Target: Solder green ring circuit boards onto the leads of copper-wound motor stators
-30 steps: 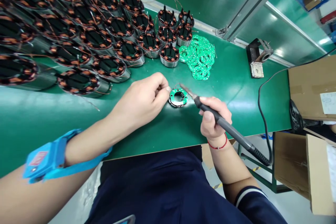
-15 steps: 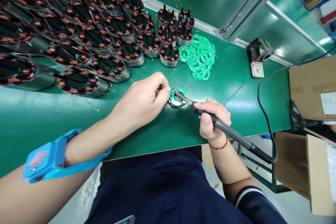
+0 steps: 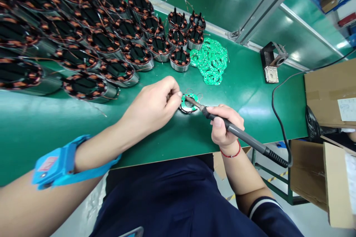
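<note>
A soldering iron point(image 3: 244, 136) is gripped in my right hand point(image 3: 226, 124), its tip resting at the upper left of a ring-shaped green circuit board point(image 3: 184, 107). That board sits on a wound motor stator whose body is mostly hidden beneath it, with thin wires sticking out at the top. My left hand point(image 3: 155, 103) is closed at the board's left edge, thumb and forefinger pinched together. Whatever lies between those fingertips is too small to make out. On my left forearm is a blue wrist strap point(image 3: 55, 168).
Rows of copper-wound stators point(image 3: 111, 40) fill the table's back left. Beside them lies a pile of green ring boards point(image 3: 214, 61). An iron stand point(image 3: 274, 61) is at the back right, with the iron's cable point(image 3: 278, 114) looping past it. Cardboard boxes point(image 3: 330, 89) are at far right.
Both hands and the iron stay almost in place over the board. The left forearm with its strap has shifted slightly right and up in the picture.
</note>
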A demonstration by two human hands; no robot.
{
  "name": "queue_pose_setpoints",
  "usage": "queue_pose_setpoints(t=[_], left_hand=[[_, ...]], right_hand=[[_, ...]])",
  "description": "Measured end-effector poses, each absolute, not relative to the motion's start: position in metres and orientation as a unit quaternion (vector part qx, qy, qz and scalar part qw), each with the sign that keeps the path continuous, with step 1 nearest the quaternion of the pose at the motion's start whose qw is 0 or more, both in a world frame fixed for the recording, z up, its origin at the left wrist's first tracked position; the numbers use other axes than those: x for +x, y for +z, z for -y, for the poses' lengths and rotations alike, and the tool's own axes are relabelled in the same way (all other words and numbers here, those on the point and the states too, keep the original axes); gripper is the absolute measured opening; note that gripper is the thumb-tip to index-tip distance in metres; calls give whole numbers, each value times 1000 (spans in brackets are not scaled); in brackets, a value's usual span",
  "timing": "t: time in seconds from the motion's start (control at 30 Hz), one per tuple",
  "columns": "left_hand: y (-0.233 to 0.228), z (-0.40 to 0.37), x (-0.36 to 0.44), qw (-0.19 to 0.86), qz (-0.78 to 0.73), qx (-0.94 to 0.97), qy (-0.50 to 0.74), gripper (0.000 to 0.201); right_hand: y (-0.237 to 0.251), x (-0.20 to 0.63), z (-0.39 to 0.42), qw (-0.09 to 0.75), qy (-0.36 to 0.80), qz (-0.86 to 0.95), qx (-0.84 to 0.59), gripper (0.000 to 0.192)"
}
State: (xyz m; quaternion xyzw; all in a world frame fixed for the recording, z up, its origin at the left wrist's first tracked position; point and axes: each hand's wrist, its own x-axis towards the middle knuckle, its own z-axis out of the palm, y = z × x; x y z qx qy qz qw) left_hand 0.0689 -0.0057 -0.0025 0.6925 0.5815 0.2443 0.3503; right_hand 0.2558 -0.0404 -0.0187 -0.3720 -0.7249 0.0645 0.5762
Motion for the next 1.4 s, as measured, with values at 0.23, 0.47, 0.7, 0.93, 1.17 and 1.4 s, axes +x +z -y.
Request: queue_pose_setpoints(t=[0.23, 0.47, 0.7, 0.93, 1.17, 1.4], left_hand=[[-1, 5, 70, 361, -581, 688, 243, 12], [-3, 5, 70, 354, -579, 693, 244, 10], [-8, 4, 69, 357, -580, 691, 241, 11], [-27, 10, 63, 427, -500, 712, 247, 57], [-37, 20, 75, 326, -505, 764, 233, 46], [-40, 20, 76, 330, -485, 763, 271, 47]], right_hand=[[-18, 256, 41, 563, 68, 731, -379, 22], [-30, 264, 43, 566, 94, 693, -438, 28], [-35, 261, 41, 440, 246, 712, -489, 50], [-39, 254, 45, 390, 198, 738, -513, 54], [-39, 242, 57, 401, 90, 704, -579, 44], [-36, 231, 67, 392, -17, 722, -569, 32]])
